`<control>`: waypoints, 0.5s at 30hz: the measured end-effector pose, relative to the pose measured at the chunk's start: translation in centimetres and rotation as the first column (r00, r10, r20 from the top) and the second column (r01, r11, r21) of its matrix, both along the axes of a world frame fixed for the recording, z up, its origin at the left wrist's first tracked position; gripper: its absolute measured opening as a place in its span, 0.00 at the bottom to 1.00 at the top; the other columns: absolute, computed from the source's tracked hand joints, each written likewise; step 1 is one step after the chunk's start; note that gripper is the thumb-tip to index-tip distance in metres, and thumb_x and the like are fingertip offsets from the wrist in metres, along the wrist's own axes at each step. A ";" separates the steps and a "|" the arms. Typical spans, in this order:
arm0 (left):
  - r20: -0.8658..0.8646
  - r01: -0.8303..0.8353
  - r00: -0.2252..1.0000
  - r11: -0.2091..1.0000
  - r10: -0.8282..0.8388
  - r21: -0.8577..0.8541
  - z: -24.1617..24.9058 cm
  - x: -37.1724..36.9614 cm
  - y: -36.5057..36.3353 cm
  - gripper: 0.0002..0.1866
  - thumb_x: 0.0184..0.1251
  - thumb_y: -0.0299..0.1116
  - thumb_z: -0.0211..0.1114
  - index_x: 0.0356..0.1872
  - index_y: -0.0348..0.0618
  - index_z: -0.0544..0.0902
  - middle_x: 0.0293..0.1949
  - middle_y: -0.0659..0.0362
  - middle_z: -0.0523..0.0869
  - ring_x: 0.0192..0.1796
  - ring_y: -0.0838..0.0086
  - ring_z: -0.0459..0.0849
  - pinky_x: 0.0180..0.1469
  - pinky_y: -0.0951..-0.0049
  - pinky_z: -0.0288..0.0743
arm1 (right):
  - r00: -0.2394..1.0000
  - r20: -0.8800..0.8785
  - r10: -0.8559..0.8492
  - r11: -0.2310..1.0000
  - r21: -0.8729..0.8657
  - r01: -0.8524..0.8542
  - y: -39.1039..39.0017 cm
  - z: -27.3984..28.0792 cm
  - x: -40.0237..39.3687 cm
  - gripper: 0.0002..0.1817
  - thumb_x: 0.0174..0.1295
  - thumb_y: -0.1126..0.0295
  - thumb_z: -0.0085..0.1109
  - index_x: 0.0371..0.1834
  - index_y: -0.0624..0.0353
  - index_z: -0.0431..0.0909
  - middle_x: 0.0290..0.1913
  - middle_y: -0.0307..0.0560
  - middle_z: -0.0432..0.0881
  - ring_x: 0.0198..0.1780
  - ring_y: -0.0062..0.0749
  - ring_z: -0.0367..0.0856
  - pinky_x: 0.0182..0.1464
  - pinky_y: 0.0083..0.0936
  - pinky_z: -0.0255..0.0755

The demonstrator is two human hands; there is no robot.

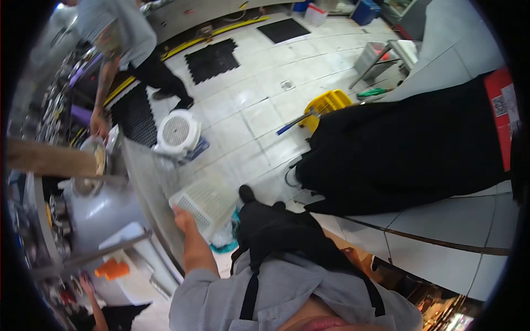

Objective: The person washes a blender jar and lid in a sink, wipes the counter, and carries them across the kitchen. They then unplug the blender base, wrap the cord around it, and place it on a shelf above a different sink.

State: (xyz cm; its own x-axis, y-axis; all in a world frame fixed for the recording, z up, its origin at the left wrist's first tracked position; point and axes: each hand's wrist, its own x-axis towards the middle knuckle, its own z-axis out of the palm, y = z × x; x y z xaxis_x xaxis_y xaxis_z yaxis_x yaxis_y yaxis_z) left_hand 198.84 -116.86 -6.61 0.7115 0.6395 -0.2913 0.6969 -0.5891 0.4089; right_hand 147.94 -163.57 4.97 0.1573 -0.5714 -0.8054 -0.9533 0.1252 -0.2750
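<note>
My left hand (183, 219) is closed on the rim of a white perforated basket (207, 204), which hangs tilted beside the metal counter. Below the basket, a teal-edged container with clear plastic (225, 236) stands on the floor near my legs. At my other side, part of my right hand (351, 255) shows low against my dark apron; its fingers are too small and shadowed to make out.
A co-worker (124, 38) reaches over the metal counter (149, 182) at the upper left. A white fan-like unit (178, 131), a yellow mop bucket (326, 107) and black mats (212, 59) are on the tiled floor. Black cloth (408, 143) hangs at right.
</note>
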 end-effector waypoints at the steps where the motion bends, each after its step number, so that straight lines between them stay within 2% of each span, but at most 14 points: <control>1: -0.040 -0.034 0.999 0.999 0.033 -0.022 -0.3 0.4 -0.5 0.44 0.72 0.65 0.37 0.45 0.25 0.83 0.41 0.34 0.84 0.48 0.42 0.83 0.53 0.50 0.75 | 1.000 -0.011 -0.014 1.000 0.002 0.014 -0.2 -0.5 0.3 0.14 0.69 0.62 0.51 0.47 0.61 0.76 0.34 0.50 0.84 0.29 0.35 0.83 0.29 0.33 0.78; 3: -0.063 -0.065 0.996 0.996 0.061 -0.059 0.1 1.1 -1.5 0.45 0.72 0.66 0.38 0.40 0.22 0.83 0.41 0.33 0.84 0.47 0.41 0.83 0.53 0.50 0.75 | 0.998 -0.040 -0.051 0.999 0.014 0.051 -0.4 -1.5 1.9 0.16 0.69 0.61 0.53 0.50 0.63 0.75 0.37 0.52 0.85 0.31 0.40 0.84 0.32 0.37 0.80; 5: -0.024 -0.033 0.999 0.993 0.030 -0.110 0.4 2.3 -2.3 0.45 0.71 0.66 0.39 0.38 0.22 0.84 0.39 0.33 0.85 0.46 0.41 0.83 0.52 0.51 0.76 | 0.999 -0.010 0.043 0.997 0.059 -0.043 0.2 -0.5 4.5 0.15 0.68 0.62 0.53 0.48 0.64 0.77 0.40 0.57 0.85 0.35 0.43 0.86 0.33 0.41 0.81; 6: 0.006 -0.008 1.000 0.990 0.009 -0.141 0.5 3.5 -2.4 0.45 0.71 0.66 0.39 0.38 0.22 0.84 0.39 0.35 0.85 0.45 0.41 0.84 0.51 0.52 0.76 | 0.993 0.022 0.113 0.989 0.094 -0.115 0.5 -2.0 4.6 0.14 0.68 0.63 0.54 0.46 0.64 0.78 0.40 0.58 0.85 0.36 0.43 0.86 0.33 0.42 0.81; 7: 0.029 0.008 1.000 0.987 -0.003 -0.161 0.8 5.0 -2.7 0.45 0.71 0.66 0.39 0.38 0.22 0.84 0.39 0.35 0.85 0.45 0.41 0.84 0.51 0.52 0.76 | 0.994 0.043 0.101 0.992 0.072 -0.104 0.9 -4.0 5.3 0.14 0.68 0.63 0.54 0.46 0.64 0.78 0.40 0.58 0.85 0.36 0.43 0.86 0.33 0.42 0.81; 8: 0.057 0.022 0.998 0.985 -0.013 -0.173 1.7 6.4 -3.1 0.44 0.72 0.65 0.40 0.38 0.23 0.84 0.38 0.36 0.86 0.45 0.42 0.84 0.50 0.53 0.77 | 0.938 0.081 0.337 0.938 0.054 -0.342 1.3 -6.3 6.0 0.13 0.67 0.63 0.54 0.42 0.64 0.80 0.36 0.56 0.86 0.35 0.43 0.86 0.32 0.41 0.81; 9: 0.084 0.030 0.996 0.983 -0.015 -0.181 2.4 7.8 -3.5 0.44 0.72 0.65 0.40 0.39 0.23 0.84 0.38 0.37 0.86 0.45 0.44 0.85 0.49 0.55 0.77 | 0.822 0.107 0.559 0.825 0.027 -0.565 1.4 -9.2 7.2 0.13 0.66 0.63 0.55 0.37 0.63 0.82 0.33 0.54 0.86 0.34 0.44 0.87 0.32 0.40 0.82; 13: 0.264 0.110 0.964 0.947 -0.028 -0.302 2.8 15.1 -5.2 0.39 0.73 0.62 0.46 0.40 0.26 0.85 0.37 0.41 0.88 0.40 0.51 0.87 0.44 0.59 0.79 | 0.827 0.090 0.556 0.831 -0.018 -0.556 -3.0 -11.5 10.6 0.13 0.66 0.63 0.55 0.36 0.63 0.82 0.32 0.54 0.86 0.34 0.44 0.87 0.31 0.40 0.81; 15: 0.375 0.207 0.924 0.736 0.069 -0.645 3.3 18.9 -6.7 0.33 0.72 0.57 0.52 0.38 0.30 0.85 0.30 0.49 0.87 0.28 0.63 0.86 0.32 0.64 0.79 | 0.840 0.089 0.535 0.844 0.001 -0.537 -2.1 -11.3 13.3 0.14 0.66 0.63 0.55 0.35 0.63 0.83 0.31 0.54 0.86 0.33 0.44 0.87 0.31 0.39 0.81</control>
State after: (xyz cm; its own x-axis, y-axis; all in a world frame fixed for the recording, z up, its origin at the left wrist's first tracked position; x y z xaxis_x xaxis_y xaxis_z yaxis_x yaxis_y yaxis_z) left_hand 217.75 -123.56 -3.31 0.8834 0.3233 -0.3392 0.3912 -0.1101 0.9137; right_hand 161.21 -165.72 -6.29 0.4990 -0.3591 -0.7887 -0.8478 -0.3908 -0.3585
